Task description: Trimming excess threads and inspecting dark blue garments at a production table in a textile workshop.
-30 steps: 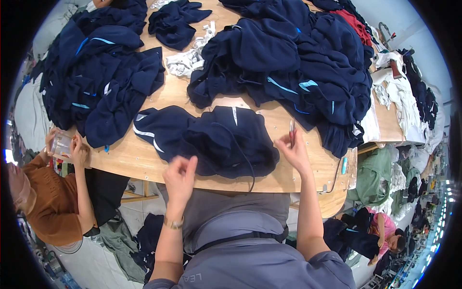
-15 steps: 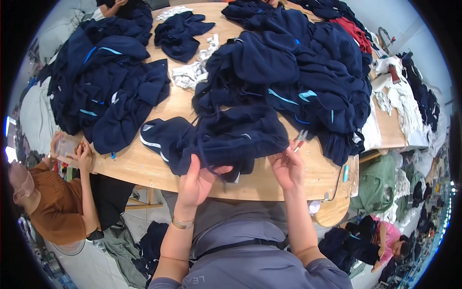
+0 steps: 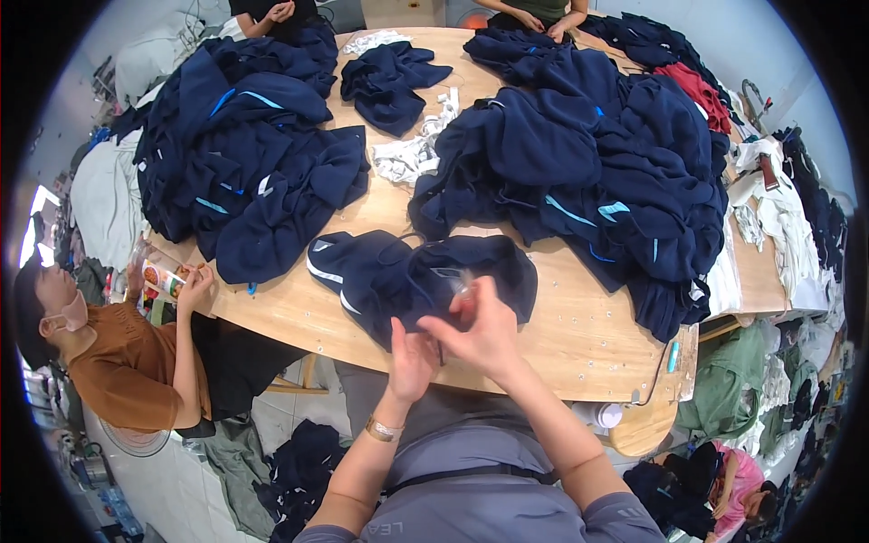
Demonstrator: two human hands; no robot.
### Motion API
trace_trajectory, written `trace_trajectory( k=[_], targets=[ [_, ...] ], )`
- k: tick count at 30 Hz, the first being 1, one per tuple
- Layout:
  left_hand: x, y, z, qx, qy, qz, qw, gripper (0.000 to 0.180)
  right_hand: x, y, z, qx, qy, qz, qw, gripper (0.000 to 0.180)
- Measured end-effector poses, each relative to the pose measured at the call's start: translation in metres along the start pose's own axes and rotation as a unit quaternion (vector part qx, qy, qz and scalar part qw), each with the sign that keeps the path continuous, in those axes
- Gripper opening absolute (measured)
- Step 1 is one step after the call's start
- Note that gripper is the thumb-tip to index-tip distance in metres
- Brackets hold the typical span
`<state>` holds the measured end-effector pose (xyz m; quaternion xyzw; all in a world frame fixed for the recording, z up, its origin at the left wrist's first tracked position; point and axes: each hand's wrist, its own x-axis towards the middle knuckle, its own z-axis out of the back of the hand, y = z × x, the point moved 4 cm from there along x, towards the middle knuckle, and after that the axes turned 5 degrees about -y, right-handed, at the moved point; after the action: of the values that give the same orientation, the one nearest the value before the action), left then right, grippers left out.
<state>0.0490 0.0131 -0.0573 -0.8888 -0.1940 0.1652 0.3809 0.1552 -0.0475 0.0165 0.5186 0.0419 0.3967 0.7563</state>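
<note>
A navy garment with white curved trim lies bunched at the table's near edge. My left hand is closed at its near side, thumb up, on a fold or cord of it; the exact hold is partly hidden. My right hand is over the garment, just right of my left, with its thumb stretched toward the left fingers. A small pair of thread snips, smeared by motion, is in its curled fingers. A short dark cord hangs between the two hands.
Navy garment heaps stand at left and right on the wooden table. White strips lie between them. A person in brown sits at left with a clear container. A turquoise pen-like item lies at the right edge.
My right hand has left the garment's right end and moved left, close to my left hand, carrying the snips. The garment is more bunched. The view has shifted, showing more of the people around.
</note>
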Motion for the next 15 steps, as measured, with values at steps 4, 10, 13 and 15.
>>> trace_trajectory(
  k=[4, 10, 13, 15],
  targets=[
    [-0.008, 0.005, 0.0, 0.045, -0.028, -0.007, 0.999, 0.086, 0.002, -0.004, -0.017, -0.049, 0.164, -0.018, 0.985, 0.038],
    [-0.006, 0.013, 0.008, -0.047, -0.089, 0.019, 0.995, 0.069, 0.039, -0.008, 0.022, 0.252, 0.336, -0.2, 0.885, 0.021],
    [-0.002, 0.014, 0.008, -0.292, -0.081, 0.04, 0.952, 0.038, 0.082, -0.032, 0.075, 0.479, -0.147, -0.116, 0.858, 0.013],
    [0.0, 0.014, 0.006, -0.303, -0.1, 0.038, 0.947, 0.037, 0.082, -0.057, 0.099, 0.488, -0.356, -0.08, 0.793, 0.015]
  ],
)
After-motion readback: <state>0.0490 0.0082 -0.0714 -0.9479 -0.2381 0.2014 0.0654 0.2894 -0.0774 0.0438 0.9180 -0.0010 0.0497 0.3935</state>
